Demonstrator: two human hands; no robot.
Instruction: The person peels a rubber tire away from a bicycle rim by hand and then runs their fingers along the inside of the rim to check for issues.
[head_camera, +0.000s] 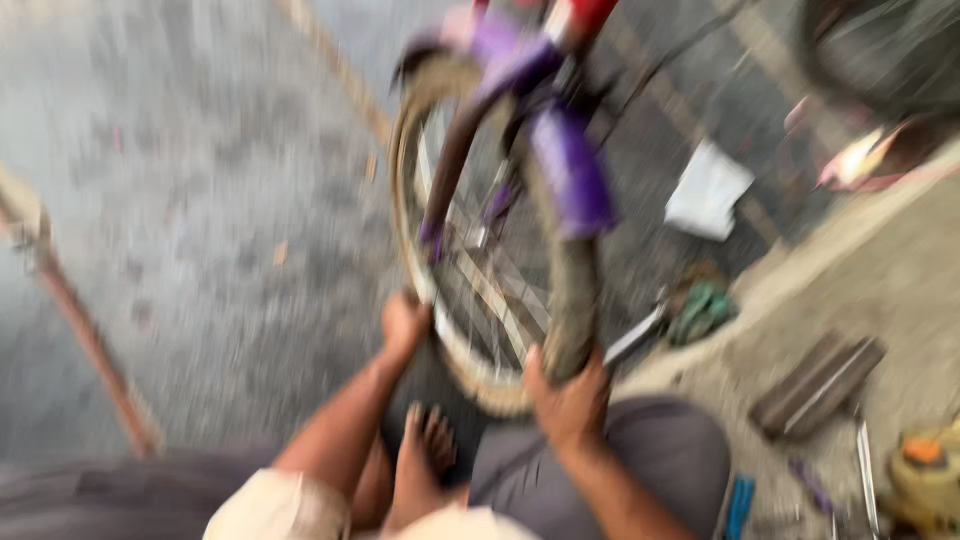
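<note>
Grey, gritty pavement (200, 200) fills the blurred view. Both forearms reach forward from the person's lap, each grip closed on a bicycle wheel (495, 260) standing upright ahead: the left hand (403, 325) on its pale rim, the right hand (568, 395) clamped on the dusty tyre. A purple frame (565, 160) straddles the wheel. A bare foot (425, 450) lies below; a white rag (708, 190) and tools (815, 385) lie to the right.

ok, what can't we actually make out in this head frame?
- Whole head view: motion blur, fine detail lost.
- Wheel: hub and spokes smeared; purple frame crosses it.
- Right hand on the tyre: finger positions unclear.
- Left hand at the rim: contact blurred.
- Tools at lower right: too blurred to identify, some cut by the edge.
</note>
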